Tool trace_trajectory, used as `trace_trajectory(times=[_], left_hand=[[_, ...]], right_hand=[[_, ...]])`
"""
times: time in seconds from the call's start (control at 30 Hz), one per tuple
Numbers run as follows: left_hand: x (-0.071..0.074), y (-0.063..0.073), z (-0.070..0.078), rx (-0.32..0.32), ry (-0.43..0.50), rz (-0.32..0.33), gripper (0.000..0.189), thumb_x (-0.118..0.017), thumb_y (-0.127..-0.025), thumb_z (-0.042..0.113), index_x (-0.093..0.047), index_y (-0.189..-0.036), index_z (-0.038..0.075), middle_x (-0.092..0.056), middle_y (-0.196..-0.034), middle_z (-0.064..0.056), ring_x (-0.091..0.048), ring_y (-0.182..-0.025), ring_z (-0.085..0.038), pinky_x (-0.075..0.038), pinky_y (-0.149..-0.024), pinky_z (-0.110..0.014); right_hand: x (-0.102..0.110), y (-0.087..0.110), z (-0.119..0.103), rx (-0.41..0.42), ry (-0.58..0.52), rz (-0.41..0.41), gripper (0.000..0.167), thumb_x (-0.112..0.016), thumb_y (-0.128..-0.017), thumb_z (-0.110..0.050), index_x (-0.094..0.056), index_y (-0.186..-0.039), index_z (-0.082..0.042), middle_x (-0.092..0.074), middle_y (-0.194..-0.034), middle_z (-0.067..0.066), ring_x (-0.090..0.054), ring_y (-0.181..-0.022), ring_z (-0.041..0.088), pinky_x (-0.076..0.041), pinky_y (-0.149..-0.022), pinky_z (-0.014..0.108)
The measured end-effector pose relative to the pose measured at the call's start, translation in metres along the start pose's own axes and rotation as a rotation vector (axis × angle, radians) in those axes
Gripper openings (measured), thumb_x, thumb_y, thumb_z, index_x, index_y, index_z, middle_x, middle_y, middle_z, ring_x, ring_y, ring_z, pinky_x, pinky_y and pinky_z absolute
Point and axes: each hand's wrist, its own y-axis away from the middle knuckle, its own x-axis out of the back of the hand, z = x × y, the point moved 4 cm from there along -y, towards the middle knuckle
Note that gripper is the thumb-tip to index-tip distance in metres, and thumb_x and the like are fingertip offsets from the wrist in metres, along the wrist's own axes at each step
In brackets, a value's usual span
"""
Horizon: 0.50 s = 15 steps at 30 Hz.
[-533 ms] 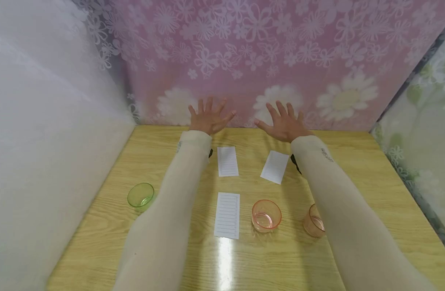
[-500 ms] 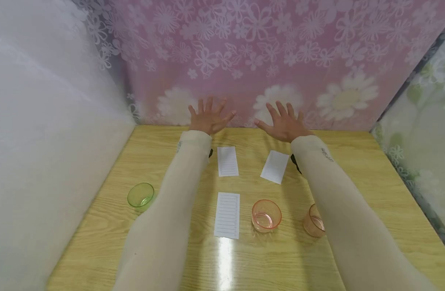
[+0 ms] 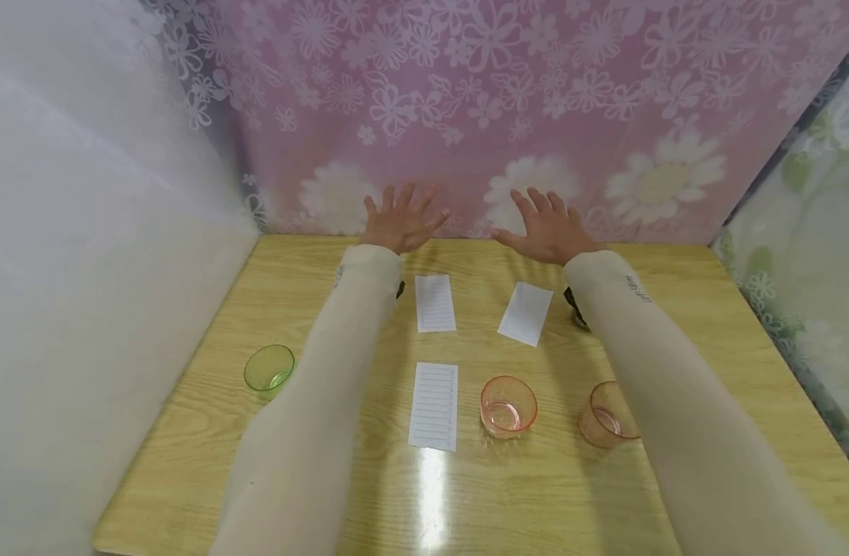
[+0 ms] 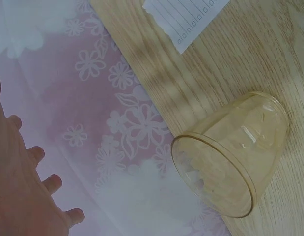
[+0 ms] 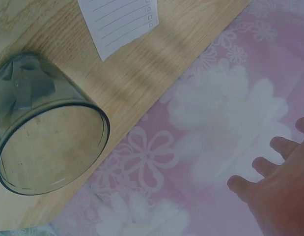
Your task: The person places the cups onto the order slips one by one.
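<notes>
Both hands are raised at the far edge of the table, in front of the pink floral backdrop, fingers spread and holding nothing. My left hand [image 3: 400, 225] is beyond a small lined paper slip [image 3: 435, 304]. In the left wrist view, a clear yellowish cup [image 4: 247, 135] stands on the table beside that hand, apart from it. My right hand [image 3: 551, 233] is beyond a second, tilted paper slip [image 3: 525, 313]. The right wrist view has a dark grey see-through cup [image 5: 31, 86] near that hand; in the head view the right sleeve hides most of it.
Nearer on the wooden table [image 3: 188, 448] lie a longer lined slip with checkboxes [image 3: 434, 406], an orange-pink cup [image 3: 508, 409] and a green cup [image 3: 268, 371]. Another pinkish cup [image 3: 603, 418] is partly behind the right sleeve. Fabric walls [image 3: 105, 232] enclose the left, back and right.
My right hand and forearm have shifted a little to the right, uncovering more of the pinkish cup and part of the dark cup. The left hand has barely moved.
</notes>
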Motion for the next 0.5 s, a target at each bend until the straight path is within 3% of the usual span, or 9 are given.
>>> trace_trajectory(times=[0.17,0.33,0.5], left_hand=[[-0.007,-0.017,-0.001,0.028,-0.008,-0.066,0.074,-0.015,-0.11,0.075,0.007,-0.174,0.045,0.01,-0.185,0.003,0.01,-0.171,-0.039,0.003,-0.133,-0.075],[-0.009,-0.023,0.005,0.007,0.013,-0.096,0.074,-0.015,-0.11,0.076,0.008,-0.174,0.046,0.013,-0.184,0.006,0.013,-0.171,-0.038,0.003,-0.134,-0.072],[-0.009,-0.023,0.013,-0.023,0.015,-0.106,0.074,-0.017,-0.111,0.074,0.009,-0.174,0.044,0.015,-0.184,0.008,0.015,-0.171,-0.033,0.004,-0.135,-0.069]], right_hand=[[0.008,0.001,0.003,0.051,-0.01,-0.005,0.099,-0.046,-0.109,-0.067,-0.002,-0.177,-0.011,-0.009,-0.181,0.029,-0.01,-0.165,0.056,-0.012,-0.13,0.077],[0.016,0.009,0.011,0.077,-0.05,-0.026,0.098,-0.05,-0.11,-0.061,-0.002,-0.176,-0.006,-0.011,-0.18,0.031,-0.013,-0.166,0.052,-0.014,-0.133,0.071],[0.018,0.015,0.023,0.075,-0.077,-0.044,0.1,-0.049,-0.11,-0.064,0.001,-0.176,-0.008,-0.008,-0.181,0.029,-0.01,-0.167,0.051,-0.014,-0.132,0.073]])
